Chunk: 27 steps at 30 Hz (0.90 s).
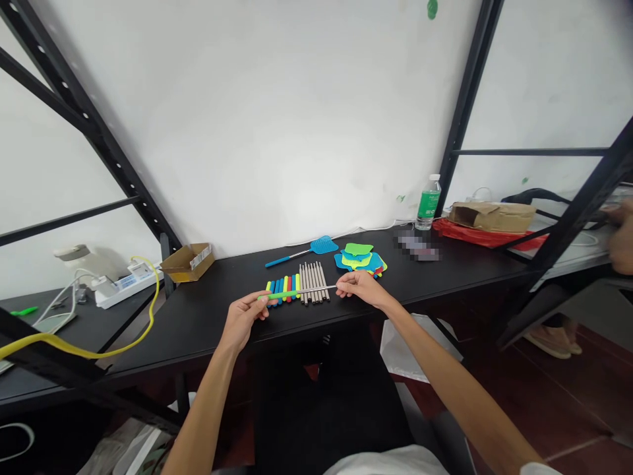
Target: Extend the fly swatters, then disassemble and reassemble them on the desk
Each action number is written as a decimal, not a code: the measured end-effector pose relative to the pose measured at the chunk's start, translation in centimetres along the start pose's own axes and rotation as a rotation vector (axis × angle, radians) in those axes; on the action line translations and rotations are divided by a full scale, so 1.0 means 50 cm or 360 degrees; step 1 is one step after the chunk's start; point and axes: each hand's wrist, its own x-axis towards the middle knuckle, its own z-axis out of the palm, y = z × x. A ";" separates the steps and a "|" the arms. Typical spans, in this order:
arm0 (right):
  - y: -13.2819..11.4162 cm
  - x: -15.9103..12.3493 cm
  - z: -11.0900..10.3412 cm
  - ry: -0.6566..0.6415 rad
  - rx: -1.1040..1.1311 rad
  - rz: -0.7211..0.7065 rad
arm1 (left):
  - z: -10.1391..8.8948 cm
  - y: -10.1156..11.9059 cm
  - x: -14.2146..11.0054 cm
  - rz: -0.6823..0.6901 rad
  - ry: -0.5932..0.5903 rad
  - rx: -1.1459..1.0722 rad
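At far left, on a side desk, a small green item (24,311) lies near a white power strip (127,285), and a yellow cable (89,356) loops past the front. An open cardboard box (188,262) sits at the left end of the black desk (208,316).

The left hand (242,320) is closed around the sleeved end of a green-sleeved rod (297,293), which is held level above the desk. The right hand (363,288) pinches the rod's thin metal end between thumb and fingers, its other fingers lightly curled. Just behind the rod, blue, yellow, red and green sleeves (283,290) stand in a tight row on the desk, right beside a row of bare rods (312,282). Beyond them lies a blue swatter (321,246), and to the right is a pile of blue, green and yellow swatter heads (359,258).

Further right come a blurred patch (418,245), a water bottle (428,203), red plastic (469,234) and a brown parcel (492,216). Another person's hand (622,236) shows at the right edge.
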 end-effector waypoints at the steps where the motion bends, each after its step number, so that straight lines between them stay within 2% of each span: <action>1: 0.000 0.000 0.000 -0.0002 -0.0009 -0.0001 | 0.000 0.000 0.000 0.0005 -0.0009 0.0020; 27: -0.017 -0.005 0.009 0.0078 -0.0246 -0.0011 | -0.003 -0.009 0.000 0.0032 -0.0214 0.0266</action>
